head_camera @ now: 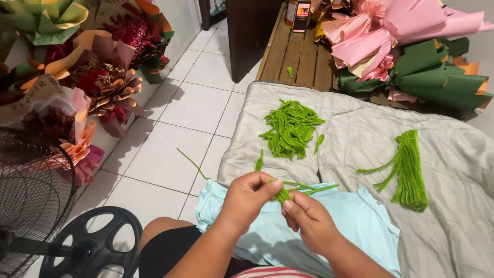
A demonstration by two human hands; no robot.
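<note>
View: looking down from head height at a person's lap and two bare hands, with a grey quilt (360, 134) spread on the floor ahead.
Left hand: the left hand (247, 198) is curled, thumb and fingertips pinched on the top of a green pipe cleaner (282, 194).
Right hand: the right hand (309, 219) sits just below and right of it, fingers closed around the lower part of the same pipe cleaner — both hands grasp it.
Pipe cleaner: bent and fuzzy, its thin ends poking out to the right, held above a pale blue cloth (355, 216) at the near edge of the quilt.
Leaf pile: a heap of small green folded pieces (290, 128) lies on the quilt, beyond the hands.
Bundle: a bunch of straight green pipe cleaners (409, 170) lies on the quilt to the right of the pile, well apart from the hands.
Strays: one loose green strand (193, 163) lies on the white floor tiles (170, 149), just left of the quilt; a small piece (259, 162) rests at the quilt's left edge.
Beyond the quilt: a wooden pallet (296, 56) holds pink-wrapped bouquets (386, 31) and green-wrapped bouquets (437, 72).
Left of the quilt: across the tiles, more bouquets (103, 77) in orange, pink and green paper lean by the wall.
Nearest corner: a black fan (36, 206) with a round base stands left of the person's knee — nothing lies between the hands and the pile.
</note>
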